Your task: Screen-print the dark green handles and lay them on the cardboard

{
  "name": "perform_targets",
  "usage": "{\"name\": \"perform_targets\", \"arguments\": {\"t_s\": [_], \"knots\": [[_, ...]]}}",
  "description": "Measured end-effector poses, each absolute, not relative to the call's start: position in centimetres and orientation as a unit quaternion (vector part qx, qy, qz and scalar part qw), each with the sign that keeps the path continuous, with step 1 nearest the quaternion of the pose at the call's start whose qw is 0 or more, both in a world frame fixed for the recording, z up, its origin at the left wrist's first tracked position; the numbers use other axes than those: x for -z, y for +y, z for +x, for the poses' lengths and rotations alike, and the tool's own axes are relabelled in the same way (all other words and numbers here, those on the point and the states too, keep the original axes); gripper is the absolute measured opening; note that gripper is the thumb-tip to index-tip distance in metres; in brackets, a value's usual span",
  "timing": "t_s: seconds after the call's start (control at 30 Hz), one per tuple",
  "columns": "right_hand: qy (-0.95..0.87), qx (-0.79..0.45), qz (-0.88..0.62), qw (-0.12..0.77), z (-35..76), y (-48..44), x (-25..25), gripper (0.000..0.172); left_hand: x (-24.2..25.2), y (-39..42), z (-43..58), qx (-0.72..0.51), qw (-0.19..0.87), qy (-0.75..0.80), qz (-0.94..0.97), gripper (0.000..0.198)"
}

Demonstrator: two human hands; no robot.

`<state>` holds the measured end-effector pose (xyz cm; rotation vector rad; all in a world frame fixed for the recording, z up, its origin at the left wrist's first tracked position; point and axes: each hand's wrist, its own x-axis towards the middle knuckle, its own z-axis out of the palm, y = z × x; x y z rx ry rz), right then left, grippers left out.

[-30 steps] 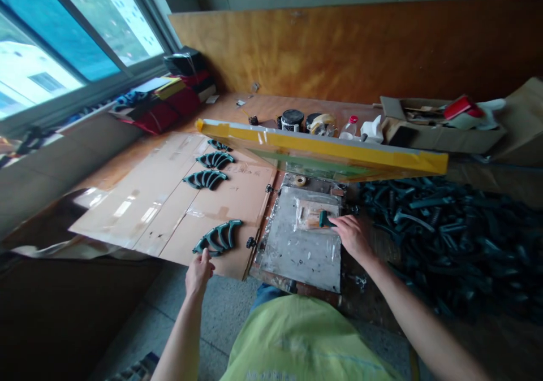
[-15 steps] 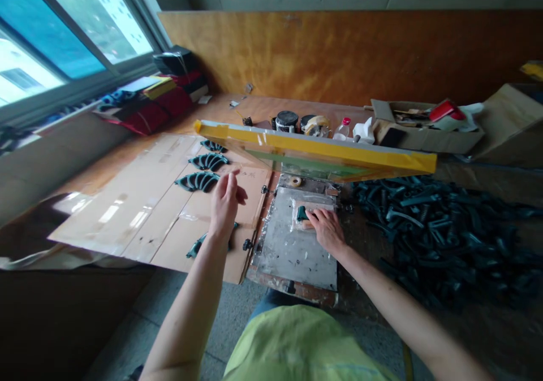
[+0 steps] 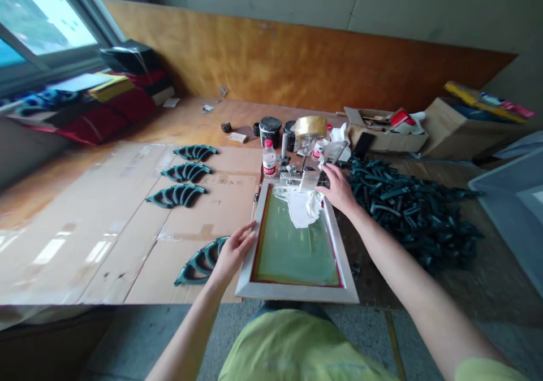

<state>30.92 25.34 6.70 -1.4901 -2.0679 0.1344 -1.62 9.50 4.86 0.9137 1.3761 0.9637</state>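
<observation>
A screen-printing frame (image 3: 297,293) lies flat in front of me, with green mesh and a pool of white ink (image 3: 303,208) near its far end. My left hand (image 3: 237,248) is at the frame's left edge, fingers stretched out and touching or very near it. At the far right corner, my right hand (image 3: 339,189) has thumb and fingers apart beside an ink-smeared squeegee (image 3: 310,178). Whether it touches the squeegee is unclear. Dark green curved plastic parts (image 3: 199,265) lie fanned on cardboard (image 3: 139,245), partly behind my left hand. Whatever is under the frame is hidden.
A heap of dark green parts (image 3: 394,206) lies right of the frame. Behind it stand a red-capped bottle (image 3: 268,160), a black tub (image 3: 270,131), a tape roll (image 3: 311,126) and an open carton (image 3: 394,139). A grey bin (image 3: 509,206) is at far right.
The raised frame has come down flat over the plate and block with the green part. My right hand has moved from that part to the frame's far end; my left hand, to its left edge.
</observation>
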Motion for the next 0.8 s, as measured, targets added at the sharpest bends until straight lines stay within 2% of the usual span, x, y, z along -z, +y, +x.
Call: {"name": "perform_targets", "arguments": {"t_s": [0.03, 0.1, 0.2, 0.27, 0.4, 0.63, 0.8], "knots": [[-0.791, -0.028, -0.555, 0.258, 29.7, 25.9, -6.8, 0.057, -3.2, 9.1, -1.6, -0.405, 0.575, 0.592, 0.392, 0.080], [-0.811, -0.005, -0.558, 0.178, 27.8, 26.6, -6.6, 0.047, -0.4, 9.0, -1.6, -0.395, 0.565, 0.598, 0.408, 0.084], [-0.818, -0.015, -0.573, 0.058, 26.7, 26.7, -5.8, 0.024, 1.9, 9.3, -1.6, -0.379, 0.557, 0.600, 0.431, 0.078], [-0.814, -0.011, -0.581, 0.015, 26.4, 26.2, -5.0, 0.015, 2.3, 9.5, -1.7, -0.372, 0.564, 0.595, 0.434, 0.075], [-0.839, 0.011, -0.544, 0.009, 26.0, 23.1, -3.8, 0.007, 2.3, 9.4, -2.0, -0.370, 0.562, 0.596, 0.438, 0.072], [-0.914, -0.055, -0.402, 0.003, 28.0, 17.1, -5.4, 0.025, 2.8, 9.2, -2.1, -0.350, 0.535, 0.619, 0.455, 0.068], [-0.895, -0.047, -0.442, 0.033, 27.2, 18.5, -5.9, 0.017, 2.1, 9.2, -1.9, -0.370, 0.541, 0.625, 0.423, 0.069]]}}
